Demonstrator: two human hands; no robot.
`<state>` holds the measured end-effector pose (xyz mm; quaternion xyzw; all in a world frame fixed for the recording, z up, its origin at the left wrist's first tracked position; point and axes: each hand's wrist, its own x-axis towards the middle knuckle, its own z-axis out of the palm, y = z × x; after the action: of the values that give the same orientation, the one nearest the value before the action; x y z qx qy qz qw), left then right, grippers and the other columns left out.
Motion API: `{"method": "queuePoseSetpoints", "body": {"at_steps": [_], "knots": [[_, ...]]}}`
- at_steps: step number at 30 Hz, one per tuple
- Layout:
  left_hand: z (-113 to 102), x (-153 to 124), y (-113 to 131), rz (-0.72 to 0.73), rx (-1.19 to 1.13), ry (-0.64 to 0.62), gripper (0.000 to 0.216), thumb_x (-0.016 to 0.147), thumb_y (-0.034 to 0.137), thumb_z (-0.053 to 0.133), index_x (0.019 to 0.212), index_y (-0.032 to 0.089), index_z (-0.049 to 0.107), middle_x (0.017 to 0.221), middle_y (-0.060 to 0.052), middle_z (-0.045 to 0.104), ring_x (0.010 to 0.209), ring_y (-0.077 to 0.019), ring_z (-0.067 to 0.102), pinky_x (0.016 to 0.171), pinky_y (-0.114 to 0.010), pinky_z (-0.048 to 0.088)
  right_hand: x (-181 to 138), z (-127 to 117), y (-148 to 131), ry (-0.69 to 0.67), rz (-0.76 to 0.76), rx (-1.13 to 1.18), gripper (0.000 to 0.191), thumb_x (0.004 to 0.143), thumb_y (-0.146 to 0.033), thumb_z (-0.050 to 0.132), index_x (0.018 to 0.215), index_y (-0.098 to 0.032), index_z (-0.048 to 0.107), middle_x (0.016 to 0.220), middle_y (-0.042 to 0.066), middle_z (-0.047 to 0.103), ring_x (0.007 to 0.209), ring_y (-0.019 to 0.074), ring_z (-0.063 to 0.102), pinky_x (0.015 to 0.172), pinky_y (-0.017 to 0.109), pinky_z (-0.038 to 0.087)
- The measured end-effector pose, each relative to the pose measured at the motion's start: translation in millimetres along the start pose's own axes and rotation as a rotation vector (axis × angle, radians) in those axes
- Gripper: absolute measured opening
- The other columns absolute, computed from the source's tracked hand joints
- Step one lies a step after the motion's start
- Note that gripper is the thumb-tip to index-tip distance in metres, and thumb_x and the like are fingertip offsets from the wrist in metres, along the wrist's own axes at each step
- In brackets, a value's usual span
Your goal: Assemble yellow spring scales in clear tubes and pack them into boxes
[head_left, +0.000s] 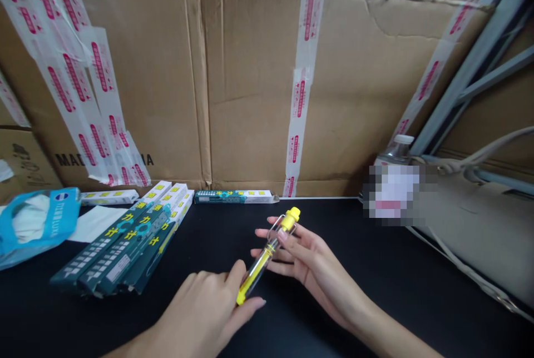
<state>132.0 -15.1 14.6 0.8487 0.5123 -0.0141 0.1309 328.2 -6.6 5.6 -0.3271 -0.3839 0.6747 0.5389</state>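
Note:
A clear tube with yellow parts (267, 255), like a pen or syringe, is held between both hands above the black table (375, 280). My left hand (208, 308) pinches its lower yellow end between thumb and fingers. My right hand (300, 258) grips the upper part just below the yellow cap (291, 217), with its other fingers spread out. The tube slants from lower left to upper right.
Several long green-and-white boxes (125, 247) lie side by side at the left, and one more box (233, 197) lies against the taped cardboard wall (250, 97). A blue plastic bag (33, 224) and white paper (94, 222) sit far left. A bottle (396, 149) stands at right.

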Motion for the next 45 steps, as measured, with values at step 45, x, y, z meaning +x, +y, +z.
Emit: {"method": "queuePoseSetpoints", "body": {"at_steps": [45], "knots": [[-61, 37, -125, 0.205, -0.082, 0.303, 0.034, 0.091, 0.036, 0.043, 0.074, 0.021, 0.069, 0.072, -0.003, 0.066, 0.068, -0.0194, 0.066, 0.071, -0.031, 0.049, 33, -84, -41, -0.079, -0.226, -0.987, 0.032, 0.078, -0.028, 0.079, 0.110, -0.023, 0.084, 0.068, -0.001, 0.073, 0.050, 0.0110, 0.054, 0.048, 0.022, 0.041]]}}
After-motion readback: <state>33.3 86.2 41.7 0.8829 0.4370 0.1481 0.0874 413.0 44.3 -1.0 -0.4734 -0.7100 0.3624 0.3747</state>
